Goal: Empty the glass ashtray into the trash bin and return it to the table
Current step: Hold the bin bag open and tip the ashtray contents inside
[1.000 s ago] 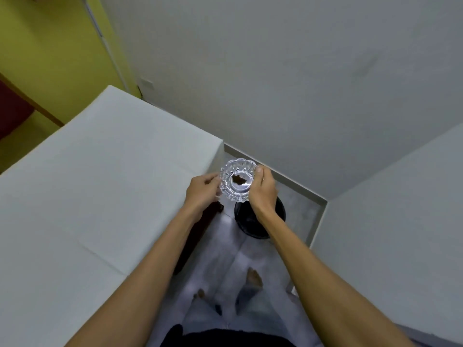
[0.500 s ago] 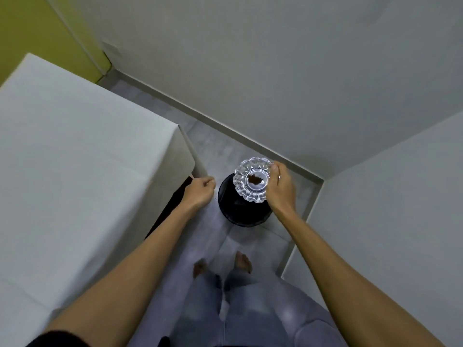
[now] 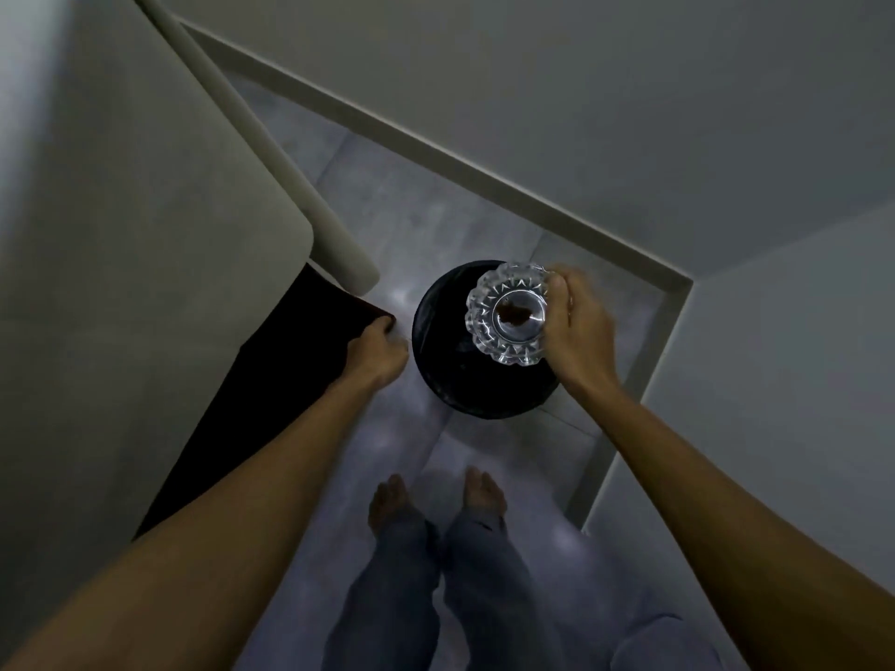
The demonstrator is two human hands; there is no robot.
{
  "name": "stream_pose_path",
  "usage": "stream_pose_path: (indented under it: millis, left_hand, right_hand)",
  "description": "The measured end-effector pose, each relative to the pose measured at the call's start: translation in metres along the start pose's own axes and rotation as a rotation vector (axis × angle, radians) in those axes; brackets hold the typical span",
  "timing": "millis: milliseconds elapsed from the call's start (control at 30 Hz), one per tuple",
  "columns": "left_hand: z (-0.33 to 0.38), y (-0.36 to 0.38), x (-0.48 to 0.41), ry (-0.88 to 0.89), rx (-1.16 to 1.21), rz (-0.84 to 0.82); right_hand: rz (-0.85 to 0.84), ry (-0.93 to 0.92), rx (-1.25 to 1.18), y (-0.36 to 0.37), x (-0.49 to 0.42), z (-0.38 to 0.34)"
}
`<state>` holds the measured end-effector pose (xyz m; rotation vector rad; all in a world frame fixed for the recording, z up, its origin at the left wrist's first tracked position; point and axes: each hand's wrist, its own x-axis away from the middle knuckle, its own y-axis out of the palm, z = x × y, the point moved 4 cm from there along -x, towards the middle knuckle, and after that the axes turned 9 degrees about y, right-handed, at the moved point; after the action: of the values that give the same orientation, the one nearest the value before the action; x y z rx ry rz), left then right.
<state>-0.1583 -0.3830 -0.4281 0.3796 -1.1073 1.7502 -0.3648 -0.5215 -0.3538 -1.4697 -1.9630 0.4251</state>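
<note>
My right hand (image 3: 578,336) grips the rim of the clear cut-glass ashtray (image 3: 508,314), which faces up with a brown scrap in its middle. The ashtray hangs directly over the round black trash bin (image 3: 445,365) standing on the floor in the room's corner. My left hand (image 3: 378,353) is lower and to the left of the bin, fingers curled, next to the dark edge under the table; whether it grips that edge is unclear. The white-covered table (image 3: 145,210) fills the left side.
Grey walls (image 3: 629,113) meet in a corner just behind the bin, with a pale skirting board along the floor. The tablecloth corner (image 3: 348,263) hangs near the bin's left. My bare feet (image 3: 436,496) stand on the grey tiled floor right below the bin.
My left hand let go of the ashtray and dropped beside the table edge. My right hand carried the ashtray off the table to above the bin, and my view tilted down.
</note>
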Motion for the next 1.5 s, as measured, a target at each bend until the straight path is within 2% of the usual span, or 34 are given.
stream_pose_path:
  millis: [333, 567, 867, 1100, 1500]
  left_hand:
    - [-0.032, 0.085, -0.107, 0.087, 0.002, -0.034]
    - [-0.055, 0.103, -0.140, 0.146, 0.024, 0.047]
    - [-0.027, 0.106, -0.123, 0.252, 0.017, 0.128]
    - [0.015, 0.116, -0.106, 0.371, -0.061, 0.105]
    - [0.042, 0.132, -0.096, 0.396, -0.077, 0.096]
  right_hand:
    - [0.007, -0.054, 0.111, 0.053, -0.057, 0.076]
    - [-0.036, -0.135, 0.196, 0.063, -0.087, 0.104]
    - [-0.117, -0.228, 0.373, 0.063, -0.102, 0.101]
    - [-0.106, -0.284, 0.514, 0.048, -0.120, 0.091]
    - [-0.053, -0.360, 0.885, 0.045, -0.129, 0.083]
